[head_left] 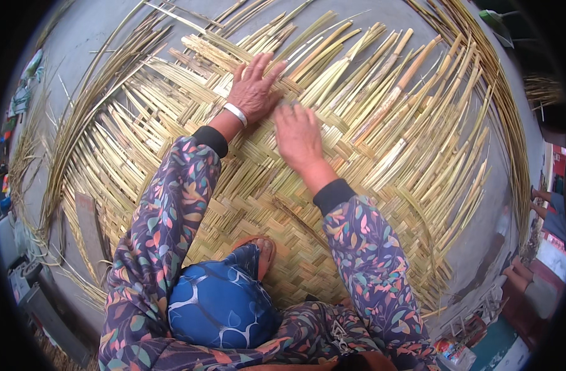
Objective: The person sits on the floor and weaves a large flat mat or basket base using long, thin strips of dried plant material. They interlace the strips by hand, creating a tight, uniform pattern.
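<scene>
Hands lie flat on the woven bamboo mat (246,204) — left hand (253,89) and right hand (297,133) open, pressing its loose far-edge strips (369,68).

Beyond both hands (277,114) loose bamboo strips (382,80) fan out, crowding the way; the woven mat (283,204) behind them seems flat and passable.

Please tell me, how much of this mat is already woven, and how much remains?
Done: the near part of the flat woven mat of pale yellow-green split strips, under the person's knee, shows a tight herringbone weave. In hand: the left hand and right hand press flat on the weave's far edge. Left: the long loose strip ends fanning outward are unwoven.
</scene>
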A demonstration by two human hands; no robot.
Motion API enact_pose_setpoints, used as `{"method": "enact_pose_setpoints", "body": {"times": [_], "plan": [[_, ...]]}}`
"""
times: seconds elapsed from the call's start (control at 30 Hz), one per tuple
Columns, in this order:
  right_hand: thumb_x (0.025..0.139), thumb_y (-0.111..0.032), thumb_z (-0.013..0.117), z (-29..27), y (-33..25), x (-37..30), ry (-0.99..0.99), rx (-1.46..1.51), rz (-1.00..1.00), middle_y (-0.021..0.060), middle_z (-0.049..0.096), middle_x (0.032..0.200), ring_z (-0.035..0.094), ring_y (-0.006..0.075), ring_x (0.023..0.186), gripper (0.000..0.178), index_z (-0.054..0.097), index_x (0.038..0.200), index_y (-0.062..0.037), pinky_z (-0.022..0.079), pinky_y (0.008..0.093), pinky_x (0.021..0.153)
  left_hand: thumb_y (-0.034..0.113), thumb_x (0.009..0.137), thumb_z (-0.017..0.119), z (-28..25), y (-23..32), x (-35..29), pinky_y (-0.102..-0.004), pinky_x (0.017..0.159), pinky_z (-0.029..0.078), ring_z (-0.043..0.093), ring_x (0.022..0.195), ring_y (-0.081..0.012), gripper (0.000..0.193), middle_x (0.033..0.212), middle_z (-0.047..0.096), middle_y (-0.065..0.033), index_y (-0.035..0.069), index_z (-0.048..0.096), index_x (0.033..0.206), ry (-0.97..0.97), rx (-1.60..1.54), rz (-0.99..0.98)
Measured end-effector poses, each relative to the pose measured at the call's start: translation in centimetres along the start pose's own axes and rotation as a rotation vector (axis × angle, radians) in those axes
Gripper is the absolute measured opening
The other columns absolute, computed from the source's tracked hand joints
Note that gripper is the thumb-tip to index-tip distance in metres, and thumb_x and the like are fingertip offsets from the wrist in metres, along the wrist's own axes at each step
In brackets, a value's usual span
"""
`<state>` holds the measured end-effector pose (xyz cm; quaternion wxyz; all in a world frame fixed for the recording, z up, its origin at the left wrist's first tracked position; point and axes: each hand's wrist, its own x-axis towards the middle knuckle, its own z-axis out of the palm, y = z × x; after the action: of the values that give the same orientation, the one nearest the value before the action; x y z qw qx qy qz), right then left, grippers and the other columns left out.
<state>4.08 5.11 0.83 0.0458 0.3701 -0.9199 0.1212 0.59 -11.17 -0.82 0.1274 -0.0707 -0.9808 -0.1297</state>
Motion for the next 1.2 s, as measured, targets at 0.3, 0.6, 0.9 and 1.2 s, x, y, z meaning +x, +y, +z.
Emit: {"method": "enact_pose_setpoints", "body": {"times": [0.3,0.6,0.9,1.2], "plan": [[0.083,-0.015,0.051,-10.0,4.7,-13.9,-0.312,0.072,-0.059,0.0131,0.051,0.124,0.044,0.0294,0.119,0.035,0.054,0.117,-0.0083,0.033,0.0413,0.102,0.045,0.091,0.041,-0.4,0.0,0.4,-0.0496,0.107,0.02,0.024,0.135,-0.0294,0.046,0.146,0.028,-0.0107,0.028,0.043,0.134,-0.366,0.114,0.1],[0.093,-0.031,0.047,-15.9,16.8,-38.5,-0.185,1.02,1.299,0.0127,0.056,0.118,0.06,0.0281,0.098,0.037,0.049,0.122,-0.0071,0.046,0.0372,0.087,0.046,0.09,0.042,-1.3,2.3,0.2,-0.0548,0.105,0.022,0.023,0.136,-0.0283,0.054,0.148,0.024,-0.0073,0.03,0.031,0.14,-0.514,0.364,0.064],[0.093,-0.033,0.049,-13.0,19.3,-40.8,0.887,1.869,1.331,0.0188,0.047,0.123,0.054,0.0282,0.107,0.052,0.035,0.125,0.0045,0.047,0.0378,0.088,0.031,0.084,0.055,-7.6,13.4,5.7,-0.0434,0.092,0.042,0.055,0.107,-0.03,0.038,0.11,0.061,-0.0126,0.009,0.056,0.115,-0.85,0.573,0.375],[0.088,-0.02,0.057,-17.2,21.4,-46.8,1.372,1.884,0.886,0.0192,0.051,0.117,0.049,0.0297,0.113,0.037,0.043,0.115,0.0024,0.042,0.0401,0.096,0.019,0.085,0.059,-0.2,37.8,2.0,-0.0391,0.099,0.039,0.05,0.115,-0.034,0.05,0.125,0.052,-0.0196,0.005,0.043,0.13,-0.916,-0.113,0.689]]}}
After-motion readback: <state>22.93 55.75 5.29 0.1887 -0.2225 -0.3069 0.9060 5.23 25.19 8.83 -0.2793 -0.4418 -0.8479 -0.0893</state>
